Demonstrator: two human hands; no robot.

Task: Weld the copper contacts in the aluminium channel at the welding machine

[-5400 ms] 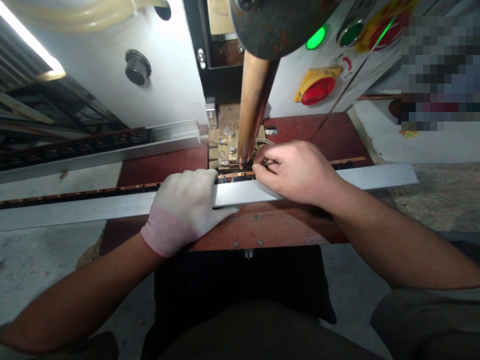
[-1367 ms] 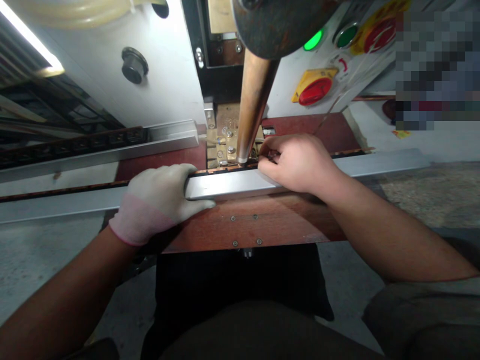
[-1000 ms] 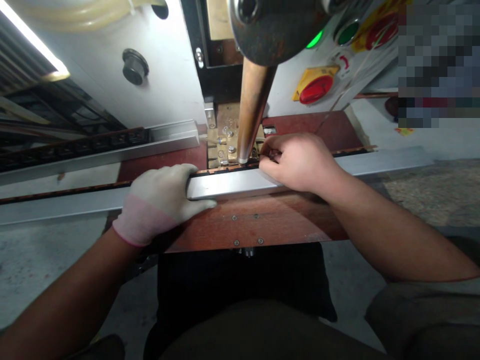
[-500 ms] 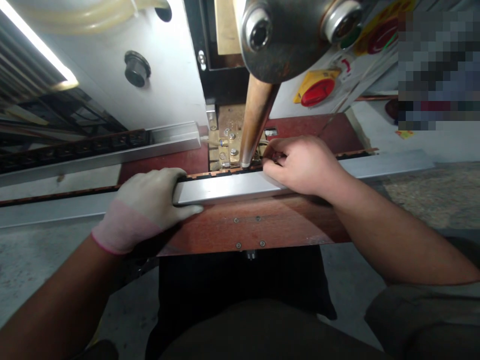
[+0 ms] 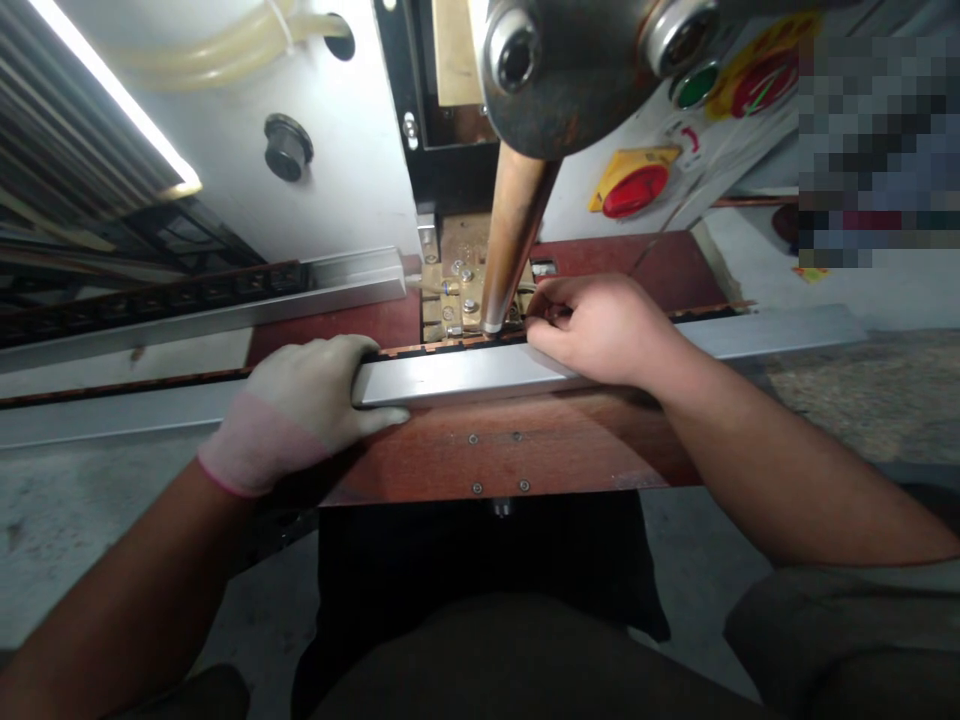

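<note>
My left hand (image 5: 304,405), in a white and pink glove, is wrapped over a long silver metal rail (image 5: 457,372), with the thumb along its near side. Behind the rail's upper edge runs a black and copper-coloured strip (image 5: 431,350). My bare right hand (image 5: 604,325) rests over the rail further right, thumb and fingers curled into a pinch at the strip; whatever lies between the fingertips is hidden. Just left of those fingertips, a thick copper-coloured rod (image 5: 514,235) comes down with its tip at the strip. Behind it sits a brass block (image 5: 465,290) with bolts.
Overhead is a dark metal head (image 5: 574,80) with large bolts. On the white machine panel are a red rotary switch (image 5: 636,190), a green button (image 5: 697,85) and a black knob (image 5: 287,147). A reddish-brown board (image 5: 420,460) fronts the rail. Another rail (image 5: 360,275) lies at left.
The view has shifted slightly, so the panel at left appears a little further right. Both hands keep nearly the same place and grip on the rail and strip.
</note>
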